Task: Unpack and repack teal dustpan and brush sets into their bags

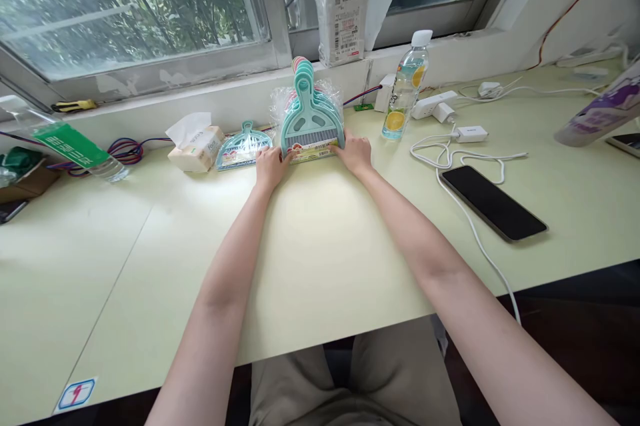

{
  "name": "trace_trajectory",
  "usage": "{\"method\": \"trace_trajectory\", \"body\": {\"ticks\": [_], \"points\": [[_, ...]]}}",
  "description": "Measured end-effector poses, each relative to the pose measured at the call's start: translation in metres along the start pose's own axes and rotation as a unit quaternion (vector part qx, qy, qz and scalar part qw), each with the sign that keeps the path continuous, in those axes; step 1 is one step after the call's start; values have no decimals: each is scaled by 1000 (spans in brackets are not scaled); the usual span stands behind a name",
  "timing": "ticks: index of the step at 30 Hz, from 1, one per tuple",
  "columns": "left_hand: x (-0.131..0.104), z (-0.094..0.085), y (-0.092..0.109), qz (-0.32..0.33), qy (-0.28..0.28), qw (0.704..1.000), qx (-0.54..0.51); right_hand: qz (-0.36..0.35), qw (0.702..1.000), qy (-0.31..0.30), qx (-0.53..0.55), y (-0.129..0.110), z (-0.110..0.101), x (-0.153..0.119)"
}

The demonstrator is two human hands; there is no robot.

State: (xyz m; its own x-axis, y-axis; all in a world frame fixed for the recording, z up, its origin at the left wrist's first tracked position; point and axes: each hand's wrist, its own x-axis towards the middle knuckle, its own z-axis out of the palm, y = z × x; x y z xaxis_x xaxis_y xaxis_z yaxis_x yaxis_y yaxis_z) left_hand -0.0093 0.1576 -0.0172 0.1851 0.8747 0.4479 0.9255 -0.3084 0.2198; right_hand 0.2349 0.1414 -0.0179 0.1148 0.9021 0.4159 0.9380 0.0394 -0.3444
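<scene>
A stack of small dustpan-and-brush sets in clear wrap stands upright at the back of the table, against the wall below the window. The front set is mint green with a printed label strip; pink and other handles show behind it. My left hand grips the lower left corner, thumb on the front. Across from it, my right hand holds the lower right corner with the thumb in front. Fingers behind the stack are partly hidden. Another wrapped mint dustpan set lies beside my left hand.
Left of the sets are a tissue pack, coiled cables and a green-labelled bottle. To the right stand a drink bottle, white chargers with cables, and a phone. A white package sits on the sill.
</scene>
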Motion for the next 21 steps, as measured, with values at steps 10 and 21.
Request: {"method": "trace_trajectory", "body": {"ticks": [10, 21], "points": [[-1, -4, 2, -13, -17, 1000, 5, 24, 999, 9, 20, 2, -3, -2], [-1, -2, 2, 0, -11, 1000, 18, 25, 1000, 3, 0, -3, -6, -6]]}}
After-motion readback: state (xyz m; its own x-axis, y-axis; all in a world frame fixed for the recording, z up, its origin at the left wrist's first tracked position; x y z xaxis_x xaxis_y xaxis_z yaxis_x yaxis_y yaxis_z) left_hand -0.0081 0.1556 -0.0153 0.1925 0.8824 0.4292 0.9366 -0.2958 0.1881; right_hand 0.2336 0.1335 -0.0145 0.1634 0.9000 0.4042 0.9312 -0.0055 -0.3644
